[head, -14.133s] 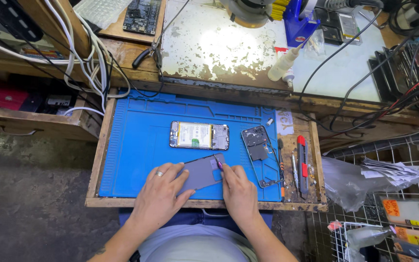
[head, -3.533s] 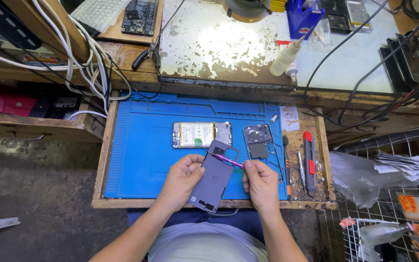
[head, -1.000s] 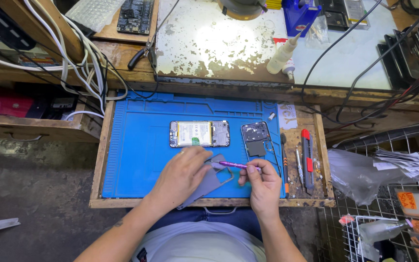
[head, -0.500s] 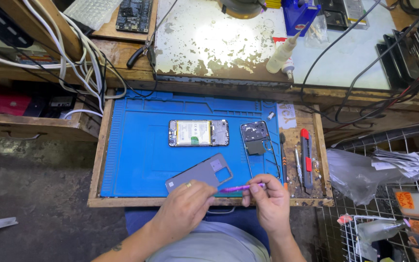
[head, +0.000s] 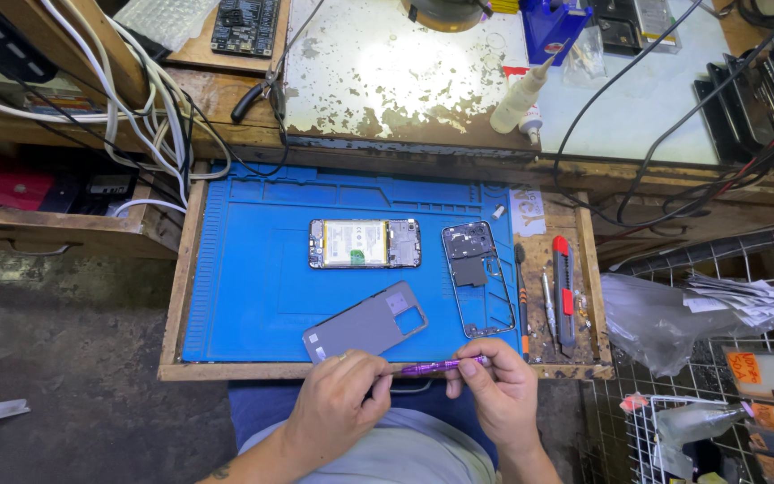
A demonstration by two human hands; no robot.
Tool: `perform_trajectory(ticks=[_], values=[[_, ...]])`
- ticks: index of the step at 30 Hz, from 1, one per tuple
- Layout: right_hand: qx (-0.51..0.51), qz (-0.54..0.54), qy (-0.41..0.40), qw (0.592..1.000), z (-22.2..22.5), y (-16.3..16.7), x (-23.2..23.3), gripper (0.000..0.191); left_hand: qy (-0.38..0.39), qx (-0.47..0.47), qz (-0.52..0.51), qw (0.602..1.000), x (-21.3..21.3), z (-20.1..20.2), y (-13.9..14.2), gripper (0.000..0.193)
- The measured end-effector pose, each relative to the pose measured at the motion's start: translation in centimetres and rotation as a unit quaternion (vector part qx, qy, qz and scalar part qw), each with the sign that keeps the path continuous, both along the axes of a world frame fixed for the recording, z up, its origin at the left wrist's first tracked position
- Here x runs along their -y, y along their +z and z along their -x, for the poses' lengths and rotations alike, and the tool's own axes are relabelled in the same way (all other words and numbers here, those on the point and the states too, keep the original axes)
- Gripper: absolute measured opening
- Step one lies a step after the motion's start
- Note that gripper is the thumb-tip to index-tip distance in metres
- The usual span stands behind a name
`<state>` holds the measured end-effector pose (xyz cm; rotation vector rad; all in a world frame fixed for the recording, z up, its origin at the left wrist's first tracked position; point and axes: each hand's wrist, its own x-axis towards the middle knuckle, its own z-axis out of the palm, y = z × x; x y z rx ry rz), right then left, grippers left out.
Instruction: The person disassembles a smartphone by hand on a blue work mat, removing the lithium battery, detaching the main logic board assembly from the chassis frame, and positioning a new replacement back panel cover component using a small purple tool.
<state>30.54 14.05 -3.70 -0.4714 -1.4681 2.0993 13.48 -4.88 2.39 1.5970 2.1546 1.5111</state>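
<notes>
Fingers of both hands pinch a slim purple screwdriver point(head: 441, 366) held level at the near edge of the blue work mat point(head: 253, 269) — the left hand point(head: 338, 408) closed on its tip end, the right hand point(head: 494, 390) closed around its handle end. Just beyond the left hand, on the mat, a grey phone back cover point(head: 366, 323) lies flat and slanted. Farther up the mat sits an opened phone point(head: 365, 244) with its battery showing; right of it lies a dark phone frame point(head: 478, 278). Off the mat's right edge — a red utility knife point(head: 564, 289) among other small tools.
</notes>
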Motion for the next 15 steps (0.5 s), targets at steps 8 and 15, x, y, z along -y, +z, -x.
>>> perform_trajectory(ticks=[8,15], values=[[-0.004,0.006,0.016,1.000,-0.1,0.5,0.5,0.016,-0.006,-0.030,-0.038,0.999,1.0,0.4,0.2,0.019],[0.006,0.000,0.026,1.000,-0.7,1.3,0.6,0.017,0.010,-0.045,-0.040,0.998,1.6,0.3,0.6,0.019]])
